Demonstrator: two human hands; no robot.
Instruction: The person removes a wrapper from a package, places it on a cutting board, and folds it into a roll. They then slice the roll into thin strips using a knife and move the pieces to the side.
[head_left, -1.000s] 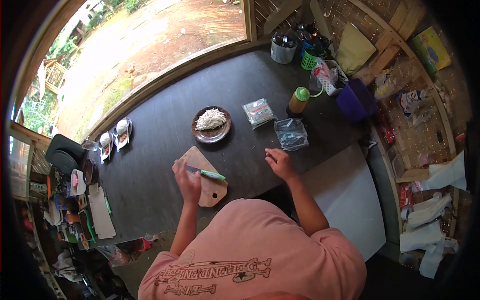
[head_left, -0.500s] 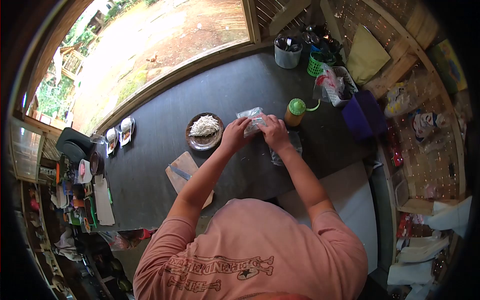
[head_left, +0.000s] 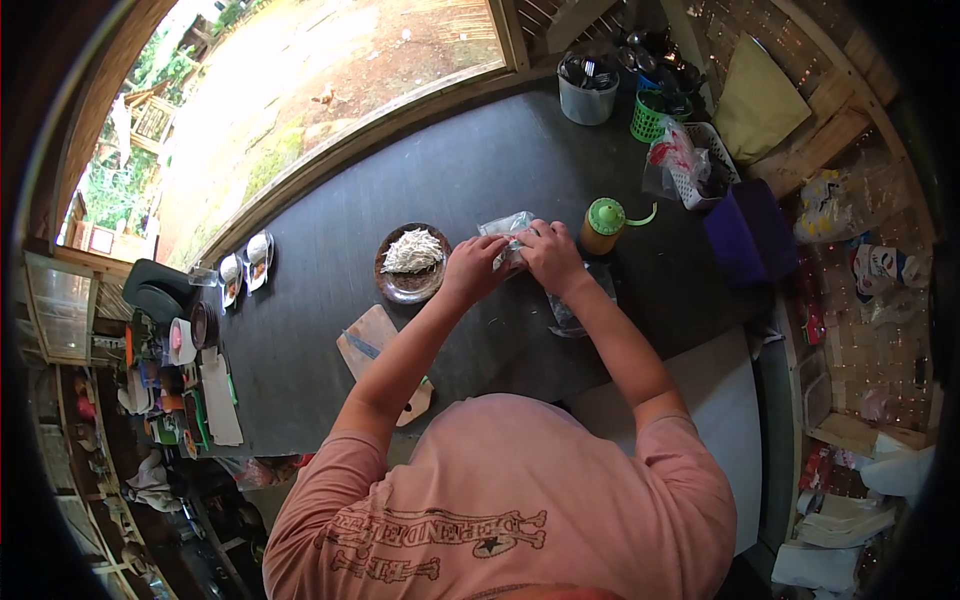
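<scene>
- Clear plastic packet (head_left: 503, 228) lies on the dark table (head_left: 470, 150), between a brown plate (head_left: 405, 289) of white shreds and a green-capped bottle (head_left: 603, 225).
- Left hand (head_left: 472, 268) and right hand (head_left: 548, 255) meet on the packet, fingers pinched on its near edge.
- Wooden cutting board (head_left: 372, 340) lies beside the left forearm.

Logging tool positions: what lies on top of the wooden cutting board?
A knife blade shows on the cutting board. The left forearm crosses its middle, covering the rest of the knife. The left hand and right hand are shut on a plastic packet farther back.
</scene>
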